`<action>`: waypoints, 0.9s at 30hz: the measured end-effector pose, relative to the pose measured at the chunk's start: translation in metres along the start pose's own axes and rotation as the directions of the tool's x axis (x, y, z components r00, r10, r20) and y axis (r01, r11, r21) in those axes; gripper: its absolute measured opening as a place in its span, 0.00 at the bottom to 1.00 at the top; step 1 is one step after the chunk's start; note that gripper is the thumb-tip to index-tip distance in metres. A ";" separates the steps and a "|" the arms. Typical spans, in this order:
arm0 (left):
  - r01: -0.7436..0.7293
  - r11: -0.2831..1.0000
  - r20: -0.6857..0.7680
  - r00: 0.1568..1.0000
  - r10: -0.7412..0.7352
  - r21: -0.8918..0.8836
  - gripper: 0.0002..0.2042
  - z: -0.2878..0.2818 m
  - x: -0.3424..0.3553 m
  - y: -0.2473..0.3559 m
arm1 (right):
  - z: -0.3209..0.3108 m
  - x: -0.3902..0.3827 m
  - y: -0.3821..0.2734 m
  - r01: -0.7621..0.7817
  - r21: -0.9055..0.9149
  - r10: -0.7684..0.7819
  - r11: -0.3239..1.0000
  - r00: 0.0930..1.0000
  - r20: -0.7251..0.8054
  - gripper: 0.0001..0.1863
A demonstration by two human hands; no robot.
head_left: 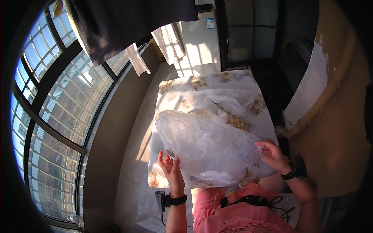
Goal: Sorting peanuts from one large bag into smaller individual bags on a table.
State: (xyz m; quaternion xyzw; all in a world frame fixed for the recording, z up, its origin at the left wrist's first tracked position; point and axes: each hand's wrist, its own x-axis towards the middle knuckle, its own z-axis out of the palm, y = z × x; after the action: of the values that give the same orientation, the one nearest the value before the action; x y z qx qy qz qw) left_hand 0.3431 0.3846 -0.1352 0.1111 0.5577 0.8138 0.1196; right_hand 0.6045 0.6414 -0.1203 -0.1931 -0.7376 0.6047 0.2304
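Note:
A large translucent plastic bag [213, 149] is spread between my two hands above the near part of the table. My left hand [171, 167] pinches its lower left corner, close to a small dark printed patch. At the opposite side, my right hand [272, 155] grips the bag's right edge between thumb and fingers. Behind it lies a heap of small pale beige pieces [236, 122], partly hidden by the bag; their kind is too small to tell. Another crumpled clear plastic bag [229, 97] lies around and beyond the heap.
The table [157, 176] has a white cover with brown flower prints. Dark and white clothes [132, 23] hang over its far left. Barred windows [70, 101] line the left wall. A white appliance [200, 46] stands beyond the table, beside dark framed glass doors [252, 35].

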 end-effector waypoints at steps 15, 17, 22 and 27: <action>-0.593 0.435 0.638 0.768 0.051 0.678 0.24 0.026 -0.082 -0.007 | 0.051 0.013 -0.006 0.332 -0.353 -0.336 0.875 0.941 0.052 0.08; -0.632 0.392 0.661 0.747 0.077 0.669 0.21 0.021 -0.081 -0.010 | 0.053 0.013 -0.007 0.389 -0.371 -0.413 0.843 0.910 0.015 0.10; -0.519 0.530 0.510 0.842 0.179 0.671 0.10 0.017 -0.076 -0.013 | 0.053 0.005 -0.016 0.294 -0.245 -0.309 0.924 0.951 -0.025 0.11; -0.127 0.971 0.161 0.982 0.095 0.201 0.03 0.006 -0.071 -0.015 | 0.045 0.002 -0.010 0.183 -0.244 -0.181 0.952 0.983 0.029 0.08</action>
State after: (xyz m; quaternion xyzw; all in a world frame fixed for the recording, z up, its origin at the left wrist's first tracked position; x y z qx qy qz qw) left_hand 0.4133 0.3721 -0.1504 0.2152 0.6230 0.7450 0.1031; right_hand 0.5770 0.6043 -0.1175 -0.1496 -0.8221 0.4855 0.2571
